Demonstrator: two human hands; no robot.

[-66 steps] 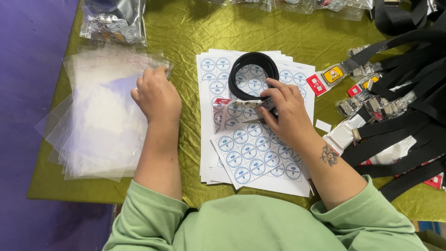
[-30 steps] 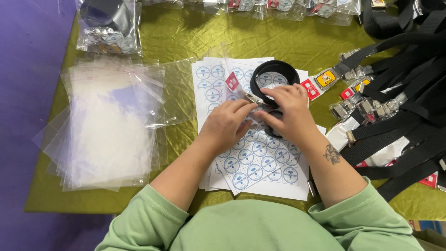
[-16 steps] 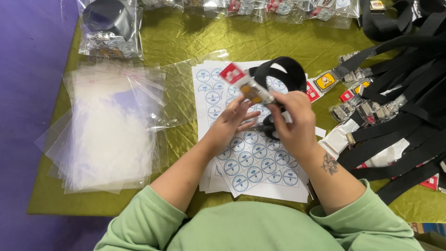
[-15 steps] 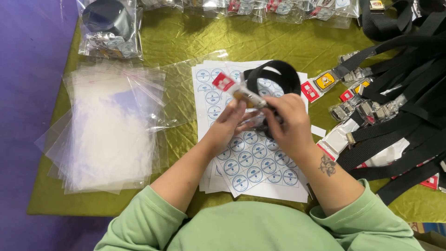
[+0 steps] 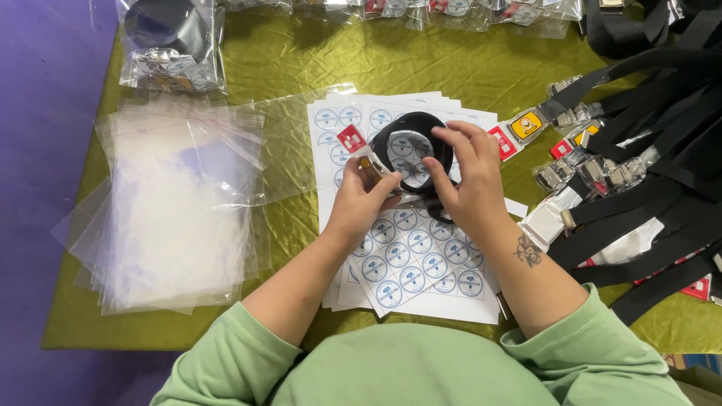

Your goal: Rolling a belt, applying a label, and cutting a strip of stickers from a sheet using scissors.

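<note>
My left hand [image 5: 367, 204]: fingers closed on the buckle end of the coiled black strap [image 5: 412, 150], pinching it at the coil's left edge, beside its small red tag [image 5: 351, 138].
My right hand [image 5: 468, 177]: fingers curled over the right side of the coil, gripping the webbing; thumb toward the near edge.
Coiled black strap: rolled into a ring, held between both my hands just above the sticker sheets [image 5: 410, 256], about the middle of the table.
Sticker sheets: a fanned stack of white sheets with round blue-and-white labels, under my hands and reaching toward me.
Clear plastic bags [image 5: 177, 207]: a loose pile to the left, well apart from my hands.
Loose black straps [image 5: 647, 135]: a heap with metal buckles and coloured tags, on the right.
Bagged strap [image 5: 171, 41]: far left, in a clear bag.
Green tablecloth [image 5: 301, 56]: under everything.
</note>
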